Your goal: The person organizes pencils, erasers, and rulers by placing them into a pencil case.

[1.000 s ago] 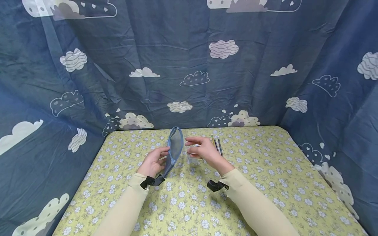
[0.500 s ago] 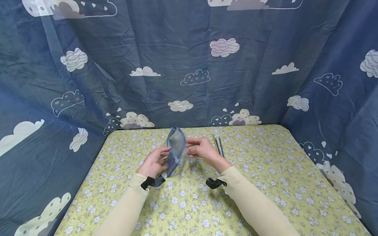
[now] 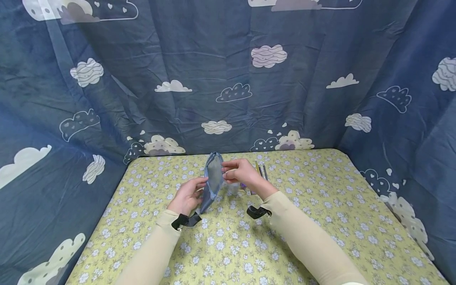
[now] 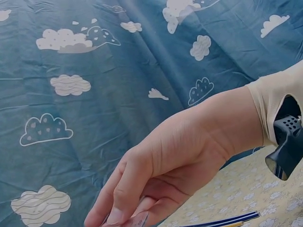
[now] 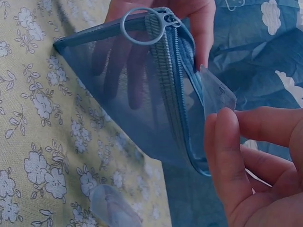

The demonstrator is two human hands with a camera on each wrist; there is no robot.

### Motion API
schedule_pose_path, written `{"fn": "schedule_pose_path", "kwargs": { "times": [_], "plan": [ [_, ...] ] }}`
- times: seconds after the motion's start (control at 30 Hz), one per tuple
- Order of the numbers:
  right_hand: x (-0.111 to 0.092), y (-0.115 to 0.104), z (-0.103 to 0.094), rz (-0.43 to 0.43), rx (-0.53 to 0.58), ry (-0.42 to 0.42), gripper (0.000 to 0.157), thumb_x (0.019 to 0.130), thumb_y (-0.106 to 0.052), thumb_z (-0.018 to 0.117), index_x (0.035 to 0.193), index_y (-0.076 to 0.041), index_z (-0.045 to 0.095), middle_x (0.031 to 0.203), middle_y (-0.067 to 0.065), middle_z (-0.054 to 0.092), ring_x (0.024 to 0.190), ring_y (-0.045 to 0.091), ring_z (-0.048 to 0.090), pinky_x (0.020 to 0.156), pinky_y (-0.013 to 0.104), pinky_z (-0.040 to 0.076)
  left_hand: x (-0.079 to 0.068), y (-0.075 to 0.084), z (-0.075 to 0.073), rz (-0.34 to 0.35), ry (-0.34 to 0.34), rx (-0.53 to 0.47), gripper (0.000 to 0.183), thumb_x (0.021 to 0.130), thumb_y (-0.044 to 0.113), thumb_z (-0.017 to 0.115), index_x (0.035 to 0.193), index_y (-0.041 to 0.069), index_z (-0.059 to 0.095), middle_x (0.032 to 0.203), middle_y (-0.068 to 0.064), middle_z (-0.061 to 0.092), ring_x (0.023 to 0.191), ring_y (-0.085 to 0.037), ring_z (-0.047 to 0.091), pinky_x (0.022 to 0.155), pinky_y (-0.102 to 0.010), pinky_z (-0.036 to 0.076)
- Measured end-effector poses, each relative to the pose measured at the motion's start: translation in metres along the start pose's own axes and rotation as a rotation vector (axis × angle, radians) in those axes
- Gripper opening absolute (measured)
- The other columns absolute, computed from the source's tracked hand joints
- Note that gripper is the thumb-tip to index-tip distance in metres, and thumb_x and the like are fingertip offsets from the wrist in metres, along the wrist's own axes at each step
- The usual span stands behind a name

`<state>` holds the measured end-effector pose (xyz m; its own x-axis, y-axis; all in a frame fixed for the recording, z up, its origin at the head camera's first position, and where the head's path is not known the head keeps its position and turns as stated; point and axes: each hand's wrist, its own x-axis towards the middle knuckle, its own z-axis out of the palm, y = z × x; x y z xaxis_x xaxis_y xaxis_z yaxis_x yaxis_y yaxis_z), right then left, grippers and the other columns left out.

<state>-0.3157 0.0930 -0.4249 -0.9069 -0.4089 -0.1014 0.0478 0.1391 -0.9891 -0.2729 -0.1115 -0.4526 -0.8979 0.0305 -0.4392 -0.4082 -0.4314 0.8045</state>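
Note:
My left hand (image 3: 188, 194) holds a blue mesh zip pouch (image 5: 128, 90) at its side; its fingers show through the mesh in the right wrist view. The pouch is tilted, its zip undone and its mouth facing right, with a ring pull (image 5: 142, 26) at one end. My right hand (image 3: 242, 174) pinches a small clear plastic piece with a slanted edge and faint dark marks (image 5: 220, 94) between thumb and fingers. That piece is right at the pouch's mouth, overlapping its edge in the right wrist view. In the left wrist view my right hand (image 4: 165, 165) appears from the side.
Several pencils (image 3: 265, 172), one yellow, lie behind my right wrist on the flowered tablecloth (image 3: 338, 221). A clear rounded plastic piece (image 5: 113, 205) lies under the pouch. A small purple thing (image 3: 243, 186) shows beside my right hand. A blue cloud-print curtain (image 3: 228, 111) stands behind the table.
The pouch's mouth swung toward the camera, then turned slightly right again. My right hand moved a little up and away from me, uncovering the purple thing. My left hand keeps its hold.

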Motion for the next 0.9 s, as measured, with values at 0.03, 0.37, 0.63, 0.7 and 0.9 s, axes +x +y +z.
{"fn": "schedule_pose_path", "kwargs": {
  "times": [0.03,0.37,0.63,0.7,0.9],
  "plan": [
    [0.001,0.001,0.000,-0.006,-0.008,0.003,0.051,0.082,-0.004,0.065,0.130,-0.006,0.048,0.122,0.017,0.054,0.097,0.026,0.060,0.075,0.036,0.050,-0.001,0.000,0.001,0.001,-0.001,-0.001,0.047,0.079,0.014,0.069,0.120,0.004,0.049,0.122,-0.017,0.040,0.130,-0.036,0.022,0.103,-0.051,0.017],
    [0.003,0.003,0.009,-0.057,-0.028,0.022,0.052,0.081,-0.004,0.067,0.130,-0.003,0.048,0.120,0.018,0.054,0.092,0.022,0.062,0.073,0.032,0.051,-0.005,-0.001,0.006,0.014,0.013,-0.011,0.050,0.078,0.017,0.070,0.122,0.005,0.049,0.127,-0.015,0.037,0.134,-0.036,0.010,0.105,-0.050,0.009],
    [0.008,0.006,0.017,-0.071,-0.060,0.049,0.055,0.079,-0.001,0.068,0.130,-0.005,0.048,0.113,0.016,0.057,0.082,0.022,0.064,0.069,0.033,0.052,-0.005,-0.002,0.009,-0.004,0.022,-0.095,0.034,0.078,0.014,0.068,0.107,0.005,0.054,0.123,-0.018,0.037,0.115,-0.034,0.034,0.094,-0.047,0.027],
    [0.009,0.008,0.018,-0.074,-0.062,0.052,0.056,0.078,0.000,0.068,0.131,-0.005,0.047,0.112,0.017,0.057,0.081,0.023,0.065,0.068,0.034,0.052,-0.005,-0.003,0.009,-0.011,0.018,-0.112,0.033,0.078,0.014,0.068,0.106,0.006,0.053,0.122,-0.019,0.038,0.113,-0.034,0.036,0.091,-0.047,0.031],
    [0.010,0.007,0.022,-0.069,-0.075,0.056,0.059,0.078,0.002,0.068,0.132,-0.004,0.045,0.111,0.017,0.057,0.079,0.024,0.065,0.069,0.037,0.052,-0.005,-0.003,0.008,-0.021,-0.013,-0.120,0.039,0.079,0.016,0.068,0.111,0.005,0.049,0.122,-0.020,0.039,0.117,-0.035,0.035,0.097,-0.051,0.027]
  ]
}}
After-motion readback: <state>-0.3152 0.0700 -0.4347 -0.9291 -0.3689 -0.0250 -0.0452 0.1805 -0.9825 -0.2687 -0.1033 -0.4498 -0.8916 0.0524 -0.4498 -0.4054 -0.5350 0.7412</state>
